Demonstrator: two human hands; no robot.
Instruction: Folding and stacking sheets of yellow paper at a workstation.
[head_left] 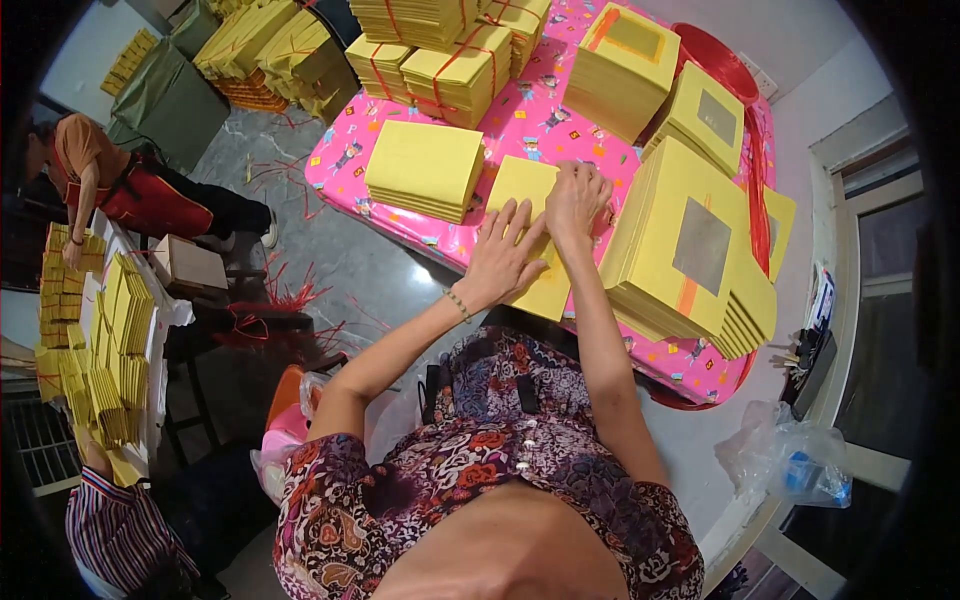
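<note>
A yellow folded paper sheet lies flat on the pink patterned tabletop in front of me. My left hand rests palm down across it, fingers spread. At the sheet's right edge, my right hand bears down with its fingers curled; its fingertips are partly hidden, so the grip on the paper does not show fully. Left of the sheet sits a pile of folded yellow paper. Close by my right forearm stands a tall yellow paper stack with a grey square on top.
Tied yellow bundles stand at the table's far side, more yellow stacks at the far right. A red basin and red ties lie beyond. At left, two people work by a table of yellow bundles. Red strips litter the floor.
</note>
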